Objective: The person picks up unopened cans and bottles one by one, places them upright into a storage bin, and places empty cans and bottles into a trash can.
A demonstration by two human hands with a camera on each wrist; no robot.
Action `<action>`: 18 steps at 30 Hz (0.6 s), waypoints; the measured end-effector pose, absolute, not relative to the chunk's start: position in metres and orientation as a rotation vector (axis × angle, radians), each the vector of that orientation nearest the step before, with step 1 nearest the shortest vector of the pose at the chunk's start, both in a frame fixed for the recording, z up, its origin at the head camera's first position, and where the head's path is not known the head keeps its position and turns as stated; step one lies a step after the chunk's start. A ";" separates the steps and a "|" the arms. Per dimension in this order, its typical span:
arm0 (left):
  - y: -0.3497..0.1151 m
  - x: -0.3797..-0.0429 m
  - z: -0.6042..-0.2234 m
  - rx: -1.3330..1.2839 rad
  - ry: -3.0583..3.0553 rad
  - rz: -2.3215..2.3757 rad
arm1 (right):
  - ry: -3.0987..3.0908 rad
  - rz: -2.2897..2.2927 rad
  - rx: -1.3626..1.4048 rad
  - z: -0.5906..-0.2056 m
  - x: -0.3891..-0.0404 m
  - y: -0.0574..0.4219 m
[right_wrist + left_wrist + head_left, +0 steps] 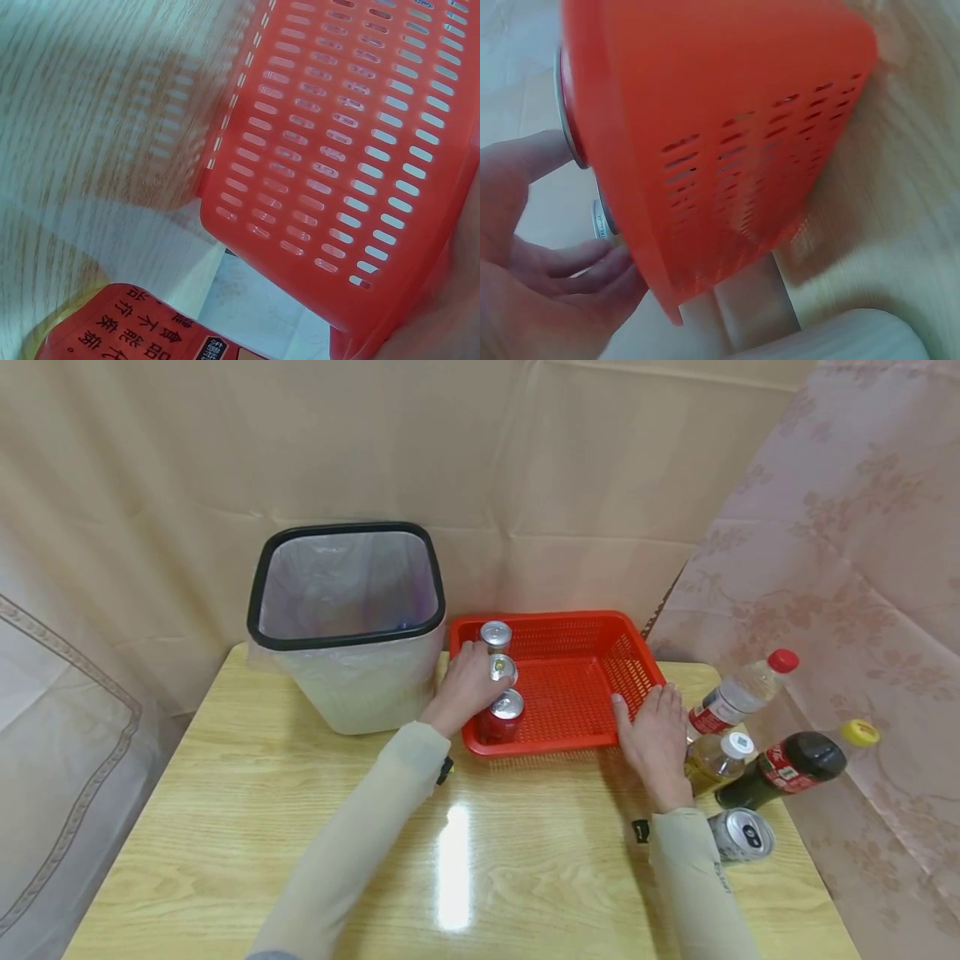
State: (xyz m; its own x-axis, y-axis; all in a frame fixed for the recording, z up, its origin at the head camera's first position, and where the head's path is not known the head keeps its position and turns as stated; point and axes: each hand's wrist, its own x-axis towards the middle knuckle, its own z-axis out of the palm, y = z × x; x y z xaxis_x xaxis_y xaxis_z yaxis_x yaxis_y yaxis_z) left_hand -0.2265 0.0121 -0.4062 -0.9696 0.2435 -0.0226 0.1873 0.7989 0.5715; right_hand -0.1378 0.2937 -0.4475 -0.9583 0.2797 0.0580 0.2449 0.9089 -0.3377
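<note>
A red plastic basket (555, 745) with slotted walls holds three drink cans in a row along its left side. My left hand (463, 687) reaches over the left rim and grips the middle can (504, 667) between thumb and fingers. Just in front of it stands a red can (501, 720), close to my thumb; another can (496, 632) stands behind. In the left wrist view the basket wall (727, 150) hides most of the cans. My right hand (654, 739) holds the basket's right front corner, thumb at the inner side and fingers along the outside.
Left of the basket stands a lined bin (352, 685) with a black rim. By my right forearm are a red-capped bottle (742, 693), a white-capped bottle (718, 762), a dark cola bottle (780, 768), a yellow-capped bottle (855, 735) and a silver can (741, 835). Curtains hang behind.
</note>
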 end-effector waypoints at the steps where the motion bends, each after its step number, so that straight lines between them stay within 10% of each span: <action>1: 0.010 -0.225 -0.407 0.372 2.898 0.925 | -2.968 0.504 -0.409 -0.448 -0.138 0.294; 18: -0.030 -0.165 -0.441 0.865 2.901 0.931 | -2.952 0.466 -0.387 -0.450 -0.138 0.295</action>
